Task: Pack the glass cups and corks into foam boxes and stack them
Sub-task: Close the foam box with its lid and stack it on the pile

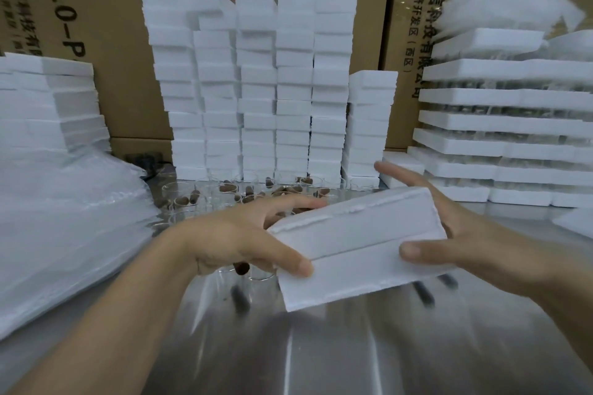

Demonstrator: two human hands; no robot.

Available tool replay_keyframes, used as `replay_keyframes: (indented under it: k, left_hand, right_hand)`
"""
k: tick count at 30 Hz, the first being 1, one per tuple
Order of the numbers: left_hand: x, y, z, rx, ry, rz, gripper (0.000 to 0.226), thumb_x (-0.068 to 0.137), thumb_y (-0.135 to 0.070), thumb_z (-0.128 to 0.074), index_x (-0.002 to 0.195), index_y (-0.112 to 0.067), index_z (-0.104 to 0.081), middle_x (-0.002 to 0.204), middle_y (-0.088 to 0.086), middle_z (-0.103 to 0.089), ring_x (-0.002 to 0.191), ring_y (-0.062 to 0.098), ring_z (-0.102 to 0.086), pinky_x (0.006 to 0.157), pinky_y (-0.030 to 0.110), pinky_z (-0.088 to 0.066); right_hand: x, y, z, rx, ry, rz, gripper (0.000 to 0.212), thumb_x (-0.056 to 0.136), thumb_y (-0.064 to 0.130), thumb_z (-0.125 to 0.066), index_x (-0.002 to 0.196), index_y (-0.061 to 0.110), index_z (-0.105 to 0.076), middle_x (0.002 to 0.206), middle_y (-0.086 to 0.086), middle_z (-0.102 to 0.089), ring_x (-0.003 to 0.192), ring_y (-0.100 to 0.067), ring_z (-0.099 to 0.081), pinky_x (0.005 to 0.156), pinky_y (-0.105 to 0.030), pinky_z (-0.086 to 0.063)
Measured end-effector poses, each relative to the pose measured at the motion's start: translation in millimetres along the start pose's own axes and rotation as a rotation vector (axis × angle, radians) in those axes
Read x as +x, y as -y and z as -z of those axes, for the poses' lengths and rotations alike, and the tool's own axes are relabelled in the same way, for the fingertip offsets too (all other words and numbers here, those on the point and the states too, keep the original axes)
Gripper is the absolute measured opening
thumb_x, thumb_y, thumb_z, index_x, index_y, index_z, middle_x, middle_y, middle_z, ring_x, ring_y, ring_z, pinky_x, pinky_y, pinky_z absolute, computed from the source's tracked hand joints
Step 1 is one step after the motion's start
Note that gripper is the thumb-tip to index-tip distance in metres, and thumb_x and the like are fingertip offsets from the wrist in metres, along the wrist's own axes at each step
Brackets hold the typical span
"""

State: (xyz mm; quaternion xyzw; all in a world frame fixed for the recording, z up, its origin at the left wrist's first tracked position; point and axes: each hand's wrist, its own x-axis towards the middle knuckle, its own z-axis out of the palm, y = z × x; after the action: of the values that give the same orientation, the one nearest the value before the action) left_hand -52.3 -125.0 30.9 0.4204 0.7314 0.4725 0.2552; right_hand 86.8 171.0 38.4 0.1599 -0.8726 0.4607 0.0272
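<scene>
A closed white foam box (pixel 359 247), two halves pressed together, is held tilted above the steel table. My left hand (pixel 244 234) grips its left end, thumb on the near face and fingers behind. My right hand (pixel 462 228) grips the right end the same way. Behind the box stand several clear glass cups (pixel 179 196) with brown corks (pixel 282 191) lying in and among them. One cup with a cork (pixel 241 267) shows just below my left hand.
Tall columns of stacked foam boxes (pixel 256 90) fill the back centre, with a shorter column (pixel 369 125) to their right. Layered foam trays of glassware (pixel 507 125) rise at the right. Plastic bags (pixel 64 218) and foam sheets (pixel 48 99) lie left. Cardboard cartons (pixel 112 9) stand behind.
</scene>
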Motion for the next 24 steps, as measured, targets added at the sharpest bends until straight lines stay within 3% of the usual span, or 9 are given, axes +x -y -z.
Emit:
replay_keyframes:
  k: [3,5,8,12,16,19,22,24]
  left_hand:
    - [0.8,1.5,-0.9,-0.048,0.008,0.032,0.09,0.064,-0.029,-0.097,0.141,-0.056,-0.06,0.124,-0.017,-0.073,0.113,0.012,-0.075,0.081,0.024,-0.061]
    - [4.2,0.2,-3.0,-0.063,-0.038,-0.001,0.093,0.064,-0.032,-0.098,0.143,-0.058,-0.056,0.134,-0.015,-0.07,0.118,0.012,-0.073,0.089,0.028,-0.062]
    - [7.6,-4.1,-8.2,0.036,-0.123,-0.124,0.109,0.063,-0.047,-0.101,0.148,-0.071,-0.038,0.153,-0.027,-0.054,0.137,0.001,-0.057,0.114,0.041,-0.05]
    - [11.7,-5.6,-26.9,0.406,-0.337,-0.262,0.135,0.052,-0.061,-0.102,0.15,-0.078,-0.012,0.158,-0.048,-0.02,0.138,-0.028,-0.027,0.111,0.029,-0.034]
    - [18.7,-2.4,-37.0,0.455,-0.557,-0.384,0.113,0.058,-0.054,-0.102,0.146,-0.069,-0.032,0.146,-0.043,-0.044,0.132,-0.019,-0.044,0.105,0.037,-0.048]
    - [19.3,-1.8,-37.4,0.509,-0.607,-0.478,0.092,0.064,-0.052,-0.098,0.135,-0.066,-0.042,0.134,-0.04,-0.058,0.125,-0.018,-0.051,0.089,0.024,-0.05]
    - [17.4,-4.7,-40.2,0.547,-0.614,-0.499,0.089,0.063,-0.057,-0.095,0.132,-0.07,-0.039,0.131,-0.046,-0.056,0.123,-0.023,-0.049,0.084,0.012,-0.044]
    - [16.5,-4.8,-40.2,0.566,-0.607,-0.497,0.088,0.063,-0.059,-0.093,0.132,-0.069,-0.039,0.131,-0.047,-0.055,0.123,-0.025,-0.048,0.079,0.004,-0.044]
  right_hand:
    - [0.6,-6.0,-0.5,0.049,-0.097,-0.037,0.089,0.071,0.056,-0.091,0.146,0.047,-0.046,0.133,0.003,-0.069,0.121,-0.032,-0.067,0.1,-0.077,-0.048]
    - [3.7,-6.9,0.1,0.143,-0.169,-0.023,0.08,0.069,0.048,-0.092,0.139,0.039,-0.054,0.128,-0.005,-0.071,0.117,-0.045,-0.066,0.092,-0.078,-0.048]
    - [3.1,-11.3,8.2,0.394,-0.233,-0.014,0.072,0.06,0.044,-0.1,0.124,0.04,-0.068,0.132,-0.009,-0.072,0.114,-0.043,-0.071,0.086,-0.063,-0.059]
    - [0.8,-15.8,17.3,0.524,-0.234,-0.055,0.074,0.055,0.044,-0.102,0.123,0.038,-0.072,0.137,-0.011,-0.071,0.118,-0.04,-0.072,0.085,-0.049,-0.064]
    - [1.5,-19.1,18.2,0.558,-0.236,-0.069,0.057,0.068,0.034,-0.09,0.123,0.035,-0.074,0.135,-0.013,-0.071,0.115,-0.04,-0.073,0.084,-0.048,-0.063]
    - [0.1,-20.5,18.6,0.588,-0.228,-0.066,0.069,0.062,0.036,-0.098,0.126,0.033,-0.073,0.135,-0.015,-0.071,0.113,-0.04,-0.074,0.082,-0.048,-0.064]
    - [-2.3,-22.3,19.0,0.616,-0.204,-0.087,0.086,0.059,0.039,-0.102,0.136,0.03,-0.065,0.137,-0.015,-0.07,0.116,-0.04,-0.072,0.084,-0.049,-0.064]
    - [-4.6,-25.7,21.2,0.623,-0.178,-0.111,0.084,0.063,0.041,-0.101,0.138,0.031,-0.065,0.138,-0.014,-0.07,0.119,-0.039,-0.071,0.087,-0.051,-0.063]
